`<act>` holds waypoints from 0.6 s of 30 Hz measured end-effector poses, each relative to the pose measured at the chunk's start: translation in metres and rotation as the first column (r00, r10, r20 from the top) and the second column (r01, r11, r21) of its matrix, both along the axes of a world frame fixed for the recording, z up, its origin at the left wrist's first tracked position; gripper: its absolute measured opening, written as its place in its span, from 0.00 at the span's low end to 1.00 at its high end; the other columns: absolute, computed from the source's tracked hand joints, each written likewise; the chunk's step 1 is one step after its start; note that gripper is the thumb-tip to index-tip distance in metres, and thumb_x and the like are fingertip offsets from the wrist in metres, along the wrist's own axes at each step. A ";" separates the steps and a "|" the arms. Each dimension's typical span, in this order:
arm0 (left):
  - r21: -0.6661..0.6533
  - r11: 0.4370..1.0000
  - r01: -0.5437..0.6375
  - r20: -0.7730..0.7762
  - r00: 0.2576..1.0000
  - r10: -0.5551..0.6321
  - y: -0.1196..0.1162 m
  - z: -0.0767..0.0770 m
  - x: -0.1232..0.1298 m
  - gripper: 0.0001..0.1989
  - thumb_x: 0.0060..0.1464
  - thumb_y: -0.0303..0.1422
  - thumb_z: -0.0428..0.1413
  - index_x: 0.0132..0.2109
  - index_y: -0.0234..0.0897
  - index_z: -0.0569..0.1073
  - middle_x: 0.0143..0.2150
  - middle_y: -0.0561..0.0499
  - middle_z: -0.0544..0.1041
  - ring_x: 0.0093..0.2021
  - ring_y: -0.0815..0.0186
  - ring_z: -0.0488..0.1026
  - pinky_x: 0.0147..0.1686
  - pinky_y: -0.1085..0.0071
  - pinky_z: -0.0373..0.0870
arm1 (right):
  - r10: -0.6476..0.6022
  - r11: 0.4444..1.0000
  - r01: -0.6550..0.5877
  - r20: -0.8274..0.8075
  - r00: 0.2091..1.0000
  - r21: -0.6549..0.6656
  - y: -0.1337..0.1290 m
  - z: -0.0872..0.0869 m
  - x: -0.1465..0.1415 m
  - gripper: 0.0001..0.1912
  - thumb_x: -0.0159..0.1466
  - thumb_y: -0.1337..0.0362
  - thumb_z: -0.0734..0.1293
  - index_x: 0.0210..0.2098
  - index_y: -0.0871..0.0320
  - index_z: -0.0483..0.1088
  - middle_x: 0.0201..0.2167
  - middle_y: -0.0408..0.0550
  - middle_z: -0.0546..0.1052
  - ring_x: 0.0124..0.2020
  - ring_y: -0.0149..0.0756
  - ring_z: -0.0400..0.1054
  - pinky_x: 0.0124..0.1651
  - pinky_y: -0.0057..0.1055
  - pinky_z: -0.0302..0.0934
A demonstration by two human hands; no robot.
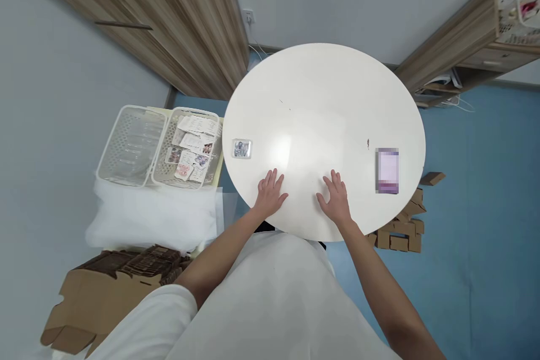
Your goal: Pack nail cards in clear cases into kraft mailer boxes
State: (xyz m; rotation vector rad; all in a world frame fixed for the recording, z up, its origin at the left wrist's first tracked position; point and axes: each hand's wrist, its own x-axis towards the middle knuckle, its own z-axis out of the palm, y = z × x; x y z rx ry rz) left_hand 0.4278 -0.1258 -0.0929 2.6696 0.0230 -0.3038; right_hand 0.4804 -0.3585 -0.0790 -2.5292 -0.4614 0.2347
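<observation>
Both hands are bare and hold nothing: the left hand lies palm down with fingers fanned around half past seven on the white table, and the right hand is set much the same way between five and six, its thumb and fingers well parted. Both seem to rest on the tabletop.

The small clear case sits flat at nine o'clock on the table, near the left hand and up toward its eleven o'clock, not touched by it. It looks light and fairly stiff — thin clear plastic, I would judge, with something dark and patterned inside — so it may slide easily on the smooth top and crack or dent if squeezed hard. The best hold is likely a gentle pinch across its three and nine o'clock edges, leaving the middle unpressed.

At the right hand's two o'clock, apart from it, lies a flat thing, blurred out, pale in the middle with a purple band at its six o'clock end. What it is made of I cannot tell; holding it by the long sides looks safest — fingertips at three and nine.
</observation>
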 end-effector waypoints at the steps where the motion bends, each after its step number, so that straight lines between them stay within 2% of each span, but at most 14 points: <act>1: -0.018 0.998 -0.058 0.012 0.998 0.058 0.016 0.001 -0.003 0.28 0.55 0.42 0.45 0.60 0.36 0.52 0.65 0.39 0.44 0.63 0.51 0.40 0.56 0.52 0.44 | -0.032 0.998 0.033 -0.026 0.999 0.045 0.016 0.000 0.000 0.27 0.58 0.60 0.59 0.57 0.56 0.54 0.64 0.50 0.45 0.63 0.46 0.36 0.59 0.51 0.40; 3: -0.067 0.974 -0.218 0.030 0.975 0.221 0.051 0.002 -0.005 0.29 0.55 0.43 0.45 0.60 0.36 0.52 0.65 0.39 0.41 0.63 0.50 0.40 0.56 0.51 0.45 | -0.073 0.984 0.092 -0.128 0.989 0.150 0.052 -0.001 0.001 0.25 0.58 0.60 0.59 0.55 0.56 0.57 0.63 0.50 0.48 0.63 0.45 0.40 0.59 0.48 0.43; 6: -0.207 0.875 -0.438 0.045 0.889 0.455 0.106 0.001 0.003 0.28 0.55 0.42 0.45 0.60 0.35 0.52 0.64 0.40 0.43 0.63 0.52 0.43 0.57 0.53 0.47 | -0.075 0.919 0.218 -0.398 0.914 0.327 0.116 0.000 0.007 0.21 0.57 0.59 0.60 0.50 0.55 0.64 0.59 0.49 0.57 0.59 0.42 0.52 0.58 0.43 0.50; 7: -0.265 0.838 -0.477 0.042 0.862 0.505 0.121 0.000 0.008 0.28 0.55 0.41 0.46 0.60 0.35 0.52 0.64 0.40 0.46 0.63 0.54 0.44 0.57 0.55 0.47 | -0.057 0.881 0.278 -0.497 0.866 0.383 0.137 0.001 0.010 0.20 0.57 0.59 0.60 0.49 0.54 0.65 0.58 0.49 0.59 0.57 0.41 0.55 0.57 0.41 0.52; 9: -0.386 0.766 -0.515 0.001 0.830 0.558 0.145 -0.003 0.020 0.27 0.55 0.39 0.47 0.59 0.35 0.53 0.62 0.40 0.51 0.61 0.56 0.50 0.57 0.58 0.50 | 0.015 0.820 0.340 -0.611 0.791 0.461 0.175 0.004 0.017 0.21 0.55 0.59 0.62 0.49 0.54 0.65 0.59 0.48 0.58 0.57 0.40 0.55 0.57 0.39 0.52; 12: -0.543 0.618 -0.569 -0.152 0.790 0.594 0.161 -0.008 0.038 0.24 0.56 0.36 0.45 0.59 0.35 0.54 0.59 0.41 0.58 0.57 0.59 0.59 0.54 0.61 0.57 | 0.076 0.780 0.381 -0.680 0.730 0.496 0.217 0.008 0.027 0.25 0.53 0.61 0.64 0.51 0.52 0.63 0.62 0.43 0.52 0.60 0.40 0.50 0.59 0.38 0.47; 15: -0.637 0.462 -0.617 -0.292 0.748 0.596 0.164 -0.014 0.047 0.21 0.56 0.31 0.44 0.57 0.36 0.58 0.59 0.43 0.61 0.56 0.61 0.60 0.53 0.64 0.59 | 0.086 0.776 0.427 -0.748 0.658 0.465 0.238 0.007 0.034 0.30 0.51 0.65 0.63 0.55 0.51 0.59 0.63 0.40 0.46 0.62 0.40 0.45 0.60 0.37 0.46; 18: -0.695 0.405 -0.594 -0.334 0.766 0.549 0.162 -0.019 0.048 0.22 0.53 0.26 0.46 0.56 0.36 0.61 0.58 0.45 0.63 0.56 0.62 0.61 0.53 0.65 0.60 | 0.078 0.769 0.459 -0.778 0.624 0.445 0.244 0.003 0.036 0.34 0.49 0.69 0.61 0.56 0.52 0.57 0.63 0.38 0.45 0.62 0.39 0.43 0.60 0.35 0.46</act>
